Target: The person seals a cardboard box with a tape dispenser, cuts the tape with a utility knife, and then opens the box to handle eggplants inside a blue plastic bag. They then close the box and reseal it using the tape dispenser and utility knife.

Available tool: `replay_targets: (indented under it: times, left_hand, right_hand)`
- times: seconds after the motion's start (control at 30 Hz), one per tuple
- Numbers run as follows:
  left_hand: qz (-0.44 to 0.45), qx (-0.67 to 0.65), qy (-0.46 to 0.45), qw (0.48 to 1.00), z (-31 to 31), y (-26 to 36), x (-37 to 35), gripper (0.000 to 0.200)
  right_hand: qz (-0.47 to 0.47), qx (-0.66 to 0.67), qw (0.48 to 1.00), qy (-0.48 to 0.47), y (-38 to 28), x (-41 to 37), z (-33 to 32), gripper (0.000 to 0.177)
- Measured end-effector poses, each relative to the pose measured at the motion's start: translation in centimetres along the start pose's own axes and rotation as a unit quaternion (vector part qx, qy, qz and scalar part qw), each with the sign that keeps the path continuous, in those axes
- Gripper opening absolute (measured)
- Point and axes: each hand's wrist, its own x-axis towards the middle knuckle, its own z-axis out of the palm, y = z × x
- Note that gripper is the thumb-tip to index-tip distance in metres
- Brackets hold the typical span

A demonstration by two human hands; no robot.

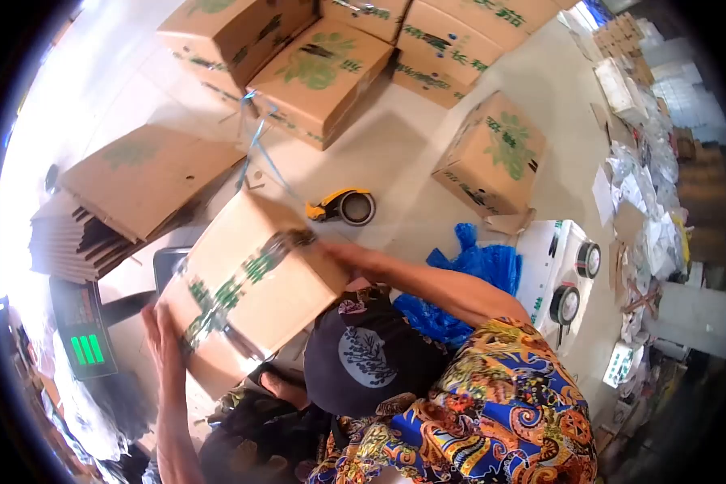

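Note:
A brown cardboard box point(242, 282) with green print and a strip of shiny clear tape along its top sits tilted in front of me. My left hand point(157, 331) presses against its near left end. My right hand point(327, 248) reaches over to its far corner, fingers on the end of the tape strip. My dark cap point(363, 347) and patterned shirt point(492, 411) fill the lower middle. A yellow and black tape dispenser point(343, 206) lies on the floor just beyond my right hand.
A scale with a green-lit display point(85, 347) stands under and left of the box. Flattened cartons point(129, 181) lie stacked at left, closed cartons point(315, 68) at the back, and one carton point(492, 153) at right. Blue bags point(472, 266) and tape rolls point(577, 260) lie at right.

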Motion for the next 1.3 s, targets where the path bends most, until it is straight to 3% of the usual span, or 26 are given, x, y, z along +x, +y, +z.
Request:
replay_targets:
  times: [0.03, 0.1, 0.13, 0.2, 0.23, 0.27, 0.3, 0.33, 0.4, 0.43, 0.53, 0.57, 0.6, 0.63, 0.67, 0.77, 0.83, 0.9, 0.97, 1.0, 1.1, 1.13, 1.2, 1.23, 1.27, 1.3]
  left_hand:
    - [0.017, -0.045, -0.026, 0.998, 1.5, 2.2, 1.4, 0.040]
    - [0.079, -0.018, -0.081, 0.993, 6.0, 6.8, 4.4, 0.039]
    - [0.097, -0.052, -0.105, 0.988, 8.8, 9.5, 5.5, 0.038]
    - [0.104, -0.101, -0.165, 0.976, 14.7, 14.6, 7.6, 0.038]
    - [0.091, -0.116, -0.199, 0.969, 17.6, 16.7, 8.4, 0.037]
    - [0.078, -0.154, -0.251, 0.952, 20.5, 18.6, 9.1, 0.037]
    - [0.133, -0.135, -0.288, 0.939, 22.8, 21.8, 8.3, 0.041]
    - [0.127, -0.110, -0.254, 0.953, 27.1, 22.2, 8.8, 0.053]
    - [0.012, -0.134, -0.386, 0.913, 33.8, 25.8, 7.9, 0.060]
    - [-0.100, -0.226, -0.461, 0.852, 37.8, 26.1, 6.9, 0.061]
    - [-0.121, -0.274, -0.603, 0.739, 42.6, 28.2, 3.3, 0.071]
    - [-0.157, -0.246, -0.610, 0.737, 44.2, 28.4, 2.5, 0.077]
    - [-0.156, -0.223, -0.590, 0.760, 46.0, 28.1, 1.4, 0.080]
    - [-0.157, -0.202, -0.568, 0.782, 47.2, 27.6, 0.5, 0.083]
    - [-0.156, -0.238, -0.568, 0.773, 47.4, 27.6, 0.2, 0.084]
    - [-0.137, -0.331, -0.567, 0.741, 47.6, 26.9, -0.4, 0.089]
    - [-0.093, -0.380, -0.574, 0.719, 48.9, 26.5, -0.3, 0.090]
    - [-0.063, -0.360, -0.560, 0.743, 50.0, 27.4, -0.5, 0.095]
    - [-0.044, -0.319, -0.553, 0.768, 49.2, 29.1, -0.7, 0.096]
    - [0.013, -0.259, -0.559, 0.788, 49.0, 28.6, 0.1, 0.098]
    - [0.018, -0.253, -0.583, 0.772, 48.7, 27.5, 0.9, 0.096]
    - [0.032, -0.245, -0.564, 0.788, 47.3, 27.7, 1.0, 0.091]
    - [0.132, -0.192, -0.413, 0.880, 46.3, 25.2, 2.2, 0.071]
    - [0.171, -0.188, -0.333, 0.908, 45.2, 24.0, 3.1, 0.061]
    - [0.184, -0.203, -0.266, 0.924, 44.0, 22.2, 5.4, 0.053]
    - [0.197, -0.215, -0.198, 0.936, 42.7, 20.0, 8.5, 0.046]
  right_hand:
    - [-0.033, -0.075, 0.995, 0.057, -3.9, -4.8, -0.1, 0.064]
    - [-0.064, -0.094, 0.979, 0.167, -6.6, -10.0, -3.5, 0.066]
    - [-0.122, -0.067, 0.974, 0.180, -5.5, -11.1, -8.1, 0.065]
    - [-0.255, -0.140, 0.913, 0.287, -7.8, -19.2, -10.4, 0.073]
    - [-0.170, -0.104, 0.920, 0.338, -10.5, -22.9, -12.5, 0.073]
    - [-0.187, -0.095, 0.891, 0.403, -11.7, -26.5, -13.8, 0.071]
    - [-0.202, -0.087, 0.856, 0.467, -12.9, -30.1, -15.1, 0.070]
    - [-0.215, -0.079, 0.818, 0.528, -14.0, -33.7, -16.4, 0.069]
    - [-0.211, -0.142, 0.805, 0.535, -15.7, -42.1, -21.4, 0.069]
    - [-0.249, -0.167, 0.791, 0.534, -17.1, -44.4, -21.3, 0.067]
    - [-0.366, -0.191, 0.642, 0.647, -17.4, -43.8, -21.1, 0.062]
    - [-0.348, -0.169, 0.648, 0.656, -16.6, -43.0, -22.0, 0.062]
    - [-0.331, -0.146, 0.653, 0.665, -15.1, -41.6, -23.5, 0.062]
    - [-0.306, -0.144, 0.697, 0.633, -12.6, -39.6, -27.1, 0.062]
    - [-0.279, -0.142, 0.738, 0.597, -10.9, -38.2, -30.0, 0.063]
    - [-0.419, 0.192, 0.787, 0.410, -11.2, -34.2, -26.8, 0.059]
    - [-0.411, 0.207, 0.813, 0.358, -13.4, -34.5, -26.5, 0.055]
    - [-0.397, 0.206, 0.843, 0.298, -15.1, -35.4, -27.9, 0.054]
    - [-0.400, 0.201, 0.837, 0.316, -15.5, -35.7, -29.5, 0.054]
    - [-0.403, 0.188, 0.830, 0.335, -15.5, -35.6, -29.5, 0.054]
    - [-0.430, 0.188, 0.799, 0.375, -13.5, -35.8, -32.2, 0.054]
    - [-0.451, 0.204, 0.786, 0.369, -12.3, -35.3, -31.7, 0.054]
    - [-0.502, 0.260, 0.766, 0.307, -8.6, -34.3, -32.9, 0.051]
    - [-0.435, 0.270, 0.721, 0.467, -5.7, -33.6, -34.0, 0.044]
    - [-0.353, 0.329, 0.692, 0.537, -2.6, -33.1, -34.5, 0.035]
    - [-0.309, 0.293, 0.758, 0.494, 2.9, -32.6, -36.4, 0.028]
